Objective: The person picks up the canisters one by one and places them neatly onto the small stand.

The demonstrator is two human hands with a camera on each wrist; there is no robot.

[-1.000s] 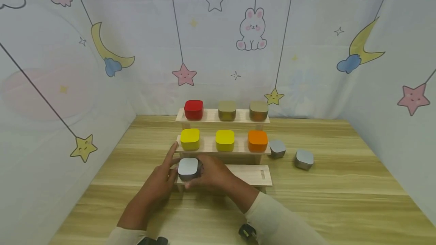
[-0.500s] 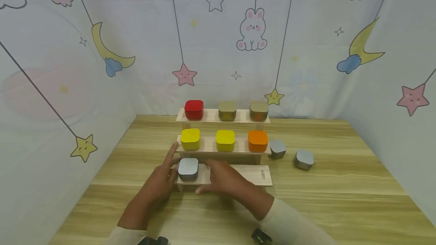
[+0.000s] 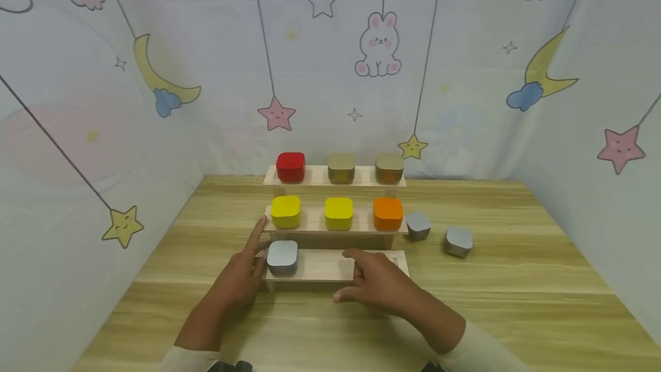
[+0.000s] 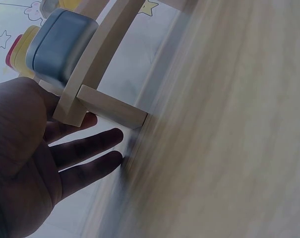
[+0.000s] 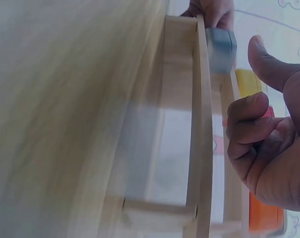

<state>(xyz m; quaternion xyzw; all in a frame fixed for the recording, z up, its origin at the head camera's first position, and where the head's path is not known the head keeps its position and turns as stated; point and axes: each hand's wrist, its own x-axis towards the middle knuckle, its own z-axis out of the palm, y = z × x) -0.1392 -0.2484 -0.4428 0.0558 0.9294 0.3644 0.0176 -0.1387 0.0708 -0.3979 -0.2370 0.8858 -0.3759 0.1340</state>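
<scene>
A grey rounded-square box (image 3: 282, 257) sits at the left end of the lowest tier of a pale wooden stepped stand (image 3: 325, 271). My left hand (image 3: 241, 274) is at that end, beside the box, one finger reaching up towards the middle tier. In the left wrist view, its fingers (image 4: 88, 148) extend loosely past the end of the lowest shelf; contact is hard to judge. My right hand (image 3: 384, 283) hovers over the right part of the lowest tier, holding nothing. In the right wrist view, its thumb (image 5: 264, 57) sticks out while the other fingers are loosely bent.
On the middle tier stand two yellow boxes (image 3: 286, 212) and an orange one (image 3: 388, 214). The top tier bears a red box (image 3: 291, 167) and two tan ones (image 3: 341, 168). Two more grey boxes (image 3: 458, 241) lie on the table right of the stand. Printed cloth walls surround it.
My right hand has let go of the grey box and moved right along the lowest tier. The box stays at the left end. My left hand has barely moved.
</scene>
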